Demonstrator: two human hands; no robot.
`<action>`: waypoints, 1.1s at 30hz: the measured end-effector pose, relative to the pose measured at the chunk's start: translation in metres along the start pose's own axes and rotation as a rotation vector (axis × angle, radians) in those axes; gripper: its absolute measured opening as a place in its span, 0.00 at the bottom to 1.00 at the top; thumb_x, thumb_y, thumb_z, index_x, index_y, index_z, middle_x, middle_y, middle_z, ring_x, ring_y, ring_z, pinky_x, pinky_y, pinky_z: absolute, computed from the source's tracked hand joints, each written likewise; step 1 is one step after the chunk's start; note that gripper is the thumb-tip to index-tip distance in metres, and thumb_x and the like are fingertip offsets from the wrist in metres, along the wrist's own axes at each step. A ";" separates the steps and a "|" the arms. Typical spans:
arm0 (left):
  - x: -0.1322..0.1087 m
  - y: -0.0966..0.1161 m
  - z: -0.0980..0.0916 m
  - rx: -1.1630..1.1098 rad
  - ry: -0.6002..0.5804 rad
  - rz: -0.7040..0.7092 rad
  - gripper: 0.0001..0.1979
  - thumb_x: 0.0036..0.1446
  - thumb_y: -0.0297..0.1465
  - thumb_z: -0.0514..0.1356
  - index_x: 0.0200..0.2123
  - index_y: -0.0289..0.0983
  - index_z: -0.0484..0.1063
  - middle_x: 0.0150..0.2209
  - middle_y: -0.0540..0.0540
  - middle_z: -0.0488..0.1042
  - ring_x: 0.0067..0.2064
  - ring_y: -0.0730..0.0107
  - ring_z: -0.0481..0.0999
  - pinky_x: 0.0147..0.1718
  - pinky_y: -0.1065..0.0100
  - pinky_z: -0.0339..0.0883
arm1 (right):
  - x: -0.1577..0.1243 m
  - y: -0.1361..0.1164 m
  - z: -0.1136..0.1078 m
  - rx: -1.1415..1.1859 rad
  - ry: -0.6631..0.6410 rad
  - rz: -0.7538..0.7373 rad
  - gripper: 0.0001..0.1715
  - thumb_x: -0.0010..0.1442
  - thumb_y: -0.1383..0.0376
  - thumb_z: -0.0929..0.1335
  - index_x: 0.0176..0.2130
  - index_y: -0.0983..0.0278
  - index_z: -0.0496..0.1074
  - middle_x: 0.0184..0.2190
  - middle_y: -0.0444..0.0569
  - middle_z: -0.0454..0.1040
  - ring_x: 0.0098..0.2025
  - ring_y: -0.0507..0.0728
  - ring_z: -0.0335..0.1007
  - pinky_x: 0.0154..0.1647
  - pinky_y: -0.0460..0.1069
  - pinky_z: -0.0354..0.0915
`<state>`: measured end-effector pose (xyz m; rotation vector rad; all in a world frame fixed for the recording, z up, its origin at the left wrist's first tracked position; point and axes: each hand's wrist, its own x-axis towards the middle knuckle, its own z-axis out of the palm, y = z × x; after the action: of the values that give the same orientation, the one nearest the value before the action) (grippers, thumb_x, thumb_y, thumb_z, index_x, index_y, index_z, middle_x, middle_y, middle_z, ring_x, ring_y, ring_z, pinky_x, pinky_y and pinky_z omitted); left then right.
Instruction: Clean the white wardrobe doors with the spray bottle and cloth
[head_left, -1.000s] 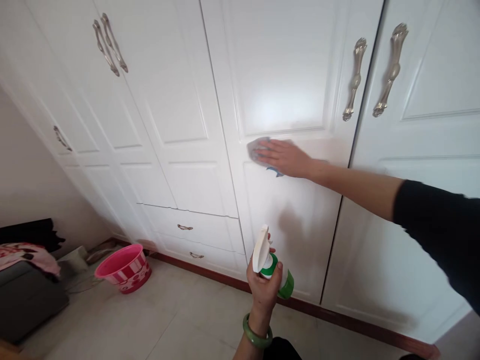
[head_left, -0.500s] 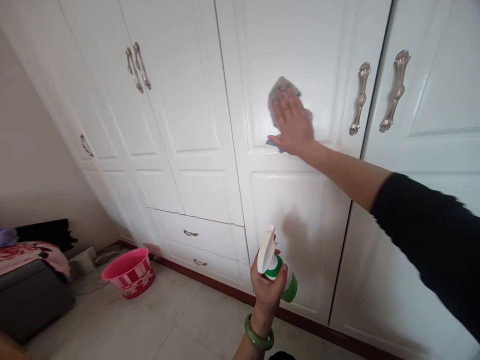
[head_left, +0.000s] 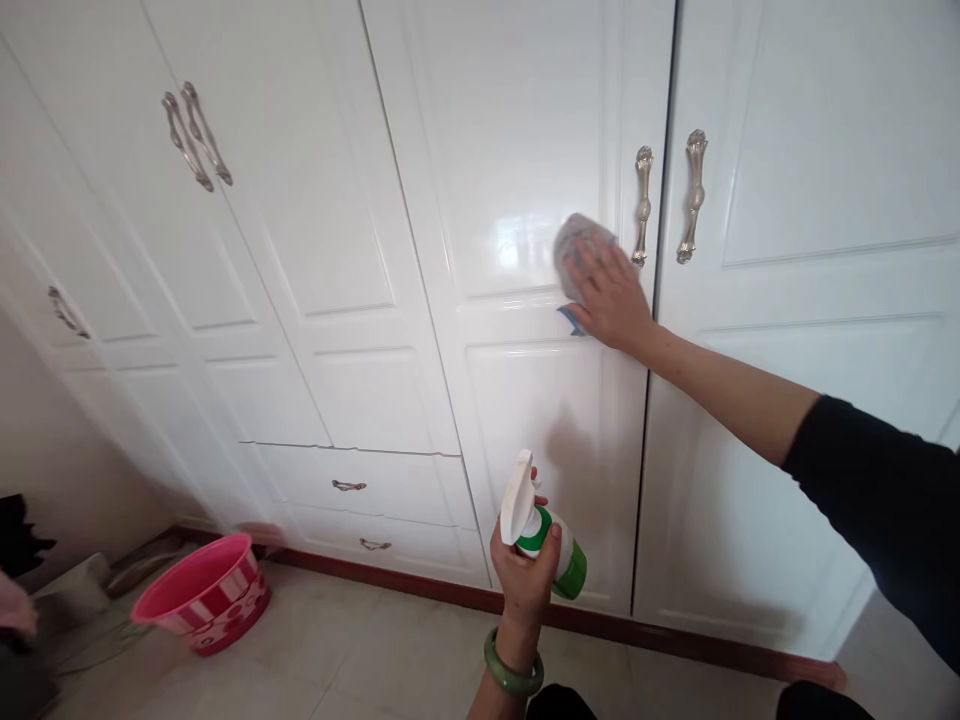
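Observation:
My left hand (head_left: 525, 570) is wrapped round a spray bottle (head_left: 571, 570) with a white trigger head and a green-and-white body, held tilted in front of the wardrobe. My right hand (head_left: 609, 290) presses a grey cloth (head_left: 571, 245) with blue edges flat against a white wardrobe door (head_left: 517, 130). The fingers lie stretched over the cloth, which is slightly blurred and partly hidden under the palm. Just right of that hand is an ornate metal handle (head_left: 643, 205) on the same door.
A pink patterned basin (head_left: 202, 590) stands on the tiled floor (head_left: 375, 660) at lower left. Another door handle (head_left: 691, 195) is across the door gap. Drawers with small handles (head_left: 349, 485) sit lower down. A dark red base strip (head_left: 397, 585) runs along the bottom.
My right hand has slid the cloth over the door, rightward toward the handle and lower. The view has shifted right. My left hand still holds the spray bottle.

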<state>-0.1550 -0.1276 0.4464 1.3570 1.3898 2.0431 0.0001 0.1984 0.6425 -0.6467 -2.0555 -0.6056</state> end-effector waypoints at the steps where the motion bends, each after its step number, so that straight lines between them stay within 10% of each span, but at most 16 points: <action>1: 0.002 0.003 0.004 -0.011 -0.015 0.004 0.22 0.58 0.37 0.74 0.54 0.34 0.84 0.55 0.32 0.86 0.53 0.46 0.88 0.49 0.56 0.85 | -0.014 0.007 -0.005 -0.006 0.040 0.072 0.49 0.78 0.45 0.61 0.83 0.69 0.53 0.84 0.59 0.43 0.87 0.72 0.32 0.86 0.76 0.35; 5: 0.006 0.011 0.014 -0.037 -0.030 0.012 0.18 0.58 0.36 0.73 0.49 0.34 0.85 0.56 0.32 0.85 0.48 0.51 0.88 0.45 0.60 0.84 | -0.027 0.005 -0.001 -0.011 0.110 0.233 0.50 0.78 0.45 0.58 0.82 0.76 0.53 0.84 0.63 0.42 0.87 0.72 0.28 0.86 0.76 0.34; 13: 0.002 -0.003 0.014 -0.001 -0.065 -0.051 0.16 0.57 0.37 0.73 0.46 0.34 0.84 0.60 0.30 0.83 0.51 0.49 0.87 0.46 0.58 0.83 | 0.047 0.000 0.008 -0.018 0.183 0.400 0.54 0.75 0.48 0.58 0.82 0.80 0.47 0.84 0.62 0.36 0.86 0.76 0.28 0.85 0.79 0.32; 22: 0.000 -0.005 0.023 -0.041 -0.124 -0.013 0.15 0.57 0.36 0.72 0.46 0.35 0.83 0.52 0.32 0.86 0.54 0.46 0.87 0.54 0.53 0.82 | -0.002 -0.007 -0.009 -0.002 0.036 0.267 0.52 0.77 0.49 0.60 0.81 0.83 0.49 0.83 0.69 0.39 0.86 0.76 0.26 0.86 0.76 0.34; 28: 0.003 -0.006 0.008 -0.043 -0.088 -0.025 0.17 0.59 0.35 0.72 0.49 0.34 0.84 0.56 0.31 0.85 0.54 0.47 0.87 0.50 0.57 0.83 | 0.073 0.004 -0.026 -0.108 0.094 0.275 0.57 0.79 0.46 0.62 0.81 0.86 0.41 0.83 0.72 0.32 0.86 0.77 0.24 0.84 0.78 0.32; 33: 0.001 -0.010 -0.008 -0.016 -0.056 -0.017 0.18 0.59 0.35 0.72 0.51 0.34 0.84 0.55 0.31 0.86 0.54 0.47 0.88 0.53 0.55 0.83 | 0.147 -0.009 0.005 -0.010 0.225 0.209 0.61 0.73 0.38 0.62 0.82 0.76 0.46 0.85 0.58 0.33 0.87 0.72 0.25 0.85 0.76 0.25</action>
<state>-0.1645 -0.1261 0.4378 1.3797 1.3544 1.9854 -0.0799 0.2267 0.7629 -0.7535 -1.7513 -0.5412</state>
